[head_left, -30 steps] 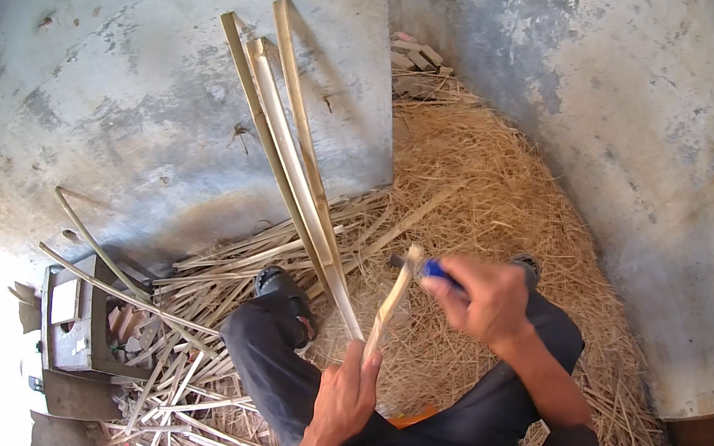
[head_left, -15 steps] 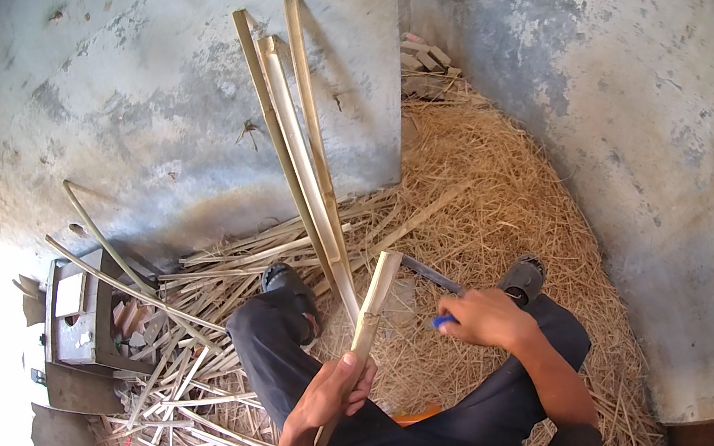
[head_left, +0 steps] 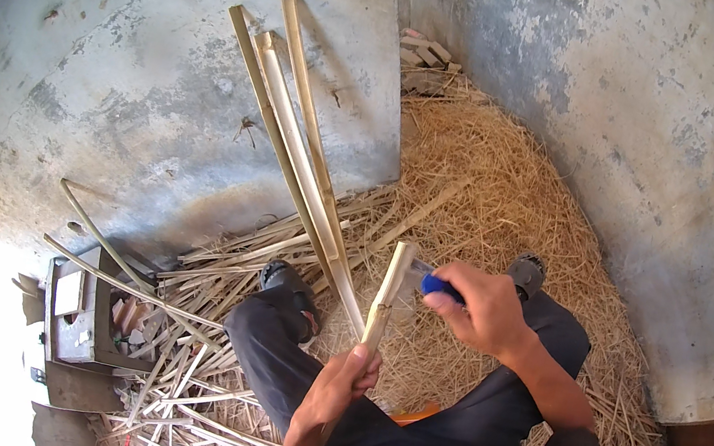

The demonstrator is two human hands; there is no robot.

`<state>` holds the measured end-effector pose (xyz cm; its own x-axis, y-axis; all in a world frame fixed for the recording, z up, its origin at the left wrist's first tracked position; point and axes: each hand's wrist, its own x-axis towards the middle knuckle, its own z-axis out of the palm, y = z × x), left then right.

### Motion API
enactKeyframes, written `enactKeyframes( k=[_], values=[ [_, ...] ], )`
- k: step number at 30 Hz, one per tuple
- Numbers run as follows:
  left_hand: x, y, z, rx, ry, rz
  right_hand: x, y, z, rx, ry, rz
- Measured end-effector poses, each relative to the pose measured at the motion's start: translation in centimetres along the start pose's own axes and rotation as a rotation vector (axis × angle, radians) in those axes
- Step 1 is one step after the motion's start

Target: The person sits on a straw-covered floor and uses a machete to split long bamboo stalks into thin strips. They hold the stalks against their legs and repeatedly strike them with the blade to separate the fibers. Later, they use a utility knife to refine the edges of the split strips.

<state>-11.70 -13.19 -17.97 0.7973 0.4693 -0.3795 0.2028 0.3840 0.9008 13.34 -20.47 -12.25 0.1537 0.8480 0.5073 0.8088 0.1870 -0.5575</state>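
Note:
My left hand point(head_left: 336, 385) is closed around the lower part of a split bamboo strip point(head_left: 389, 287), which slants up in front of me with a joint partway along it. In my right hand point(head_left: 489, 311) is a knife with a blue handle point(head_left: 441, 286), gripped in the fist. Its metal blade lies at the right side of the strip's upper end, seemingly touching it; the blade is partly hidden and blurred. Both hands are above my spread legs, over the shavings.
Several long bamboo pieces point(head_left: 306, 158) lean on the left wall. A heap of thin shavings point(head_left: 487, 179) spreads to the right corner. Loose strips point(head_left: 204, 292) lie at the left, beside an open box point(head_left: 110, 319) of scraps. My shoes point(head_left: 286, 282) rest among them.
My right hand and the knife have moved up and left, close to the strip's top. The strip has tilted slightly right, its upper end rising a little. My left hand keeps its hold.

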Motion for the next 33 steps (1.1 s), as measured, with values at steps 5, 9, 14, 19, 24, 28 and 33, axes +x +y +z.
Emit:
enactKeyframes(
  k=[5,9,14,19,24,28,33],
  values=[
    [-0.3,1.4,1.5,0.189,0.196,0.076,-0.4,-0.6,1.4,-0.145,-0.051,-0.179],
    [-0.3,2.2,2.4,0.343,0.24,0.163,-0.4,-0.5,1.8,-0.215,-0.028,-0.217],
    [-0.3,2.5,2.8,0.434,0.259,0.176,-0.4,-0.9,1.4,-0.264,-0.006,-0.216],
    [-1.4,1.2,3.0,0.465,0.239,0.166,1.0,0.9,-0.5,-0.276,0.163,-0.054],
    [-2.7,0.6,2.7,0.455,0.191,0.13,1.5,2.0,-2.7,-0.256,0.307,0.031],
    [-2.1,0.6,2.2,0.433,0.201,0.126,0.1,0.0,-0.4,-0.191,0.102,-0.162],
    [-1.6,1.7,2.4,0.486,0.259,0.18,-0.9,-0.4,1.5,-0.179,0.025,-0.256]
  ],
)
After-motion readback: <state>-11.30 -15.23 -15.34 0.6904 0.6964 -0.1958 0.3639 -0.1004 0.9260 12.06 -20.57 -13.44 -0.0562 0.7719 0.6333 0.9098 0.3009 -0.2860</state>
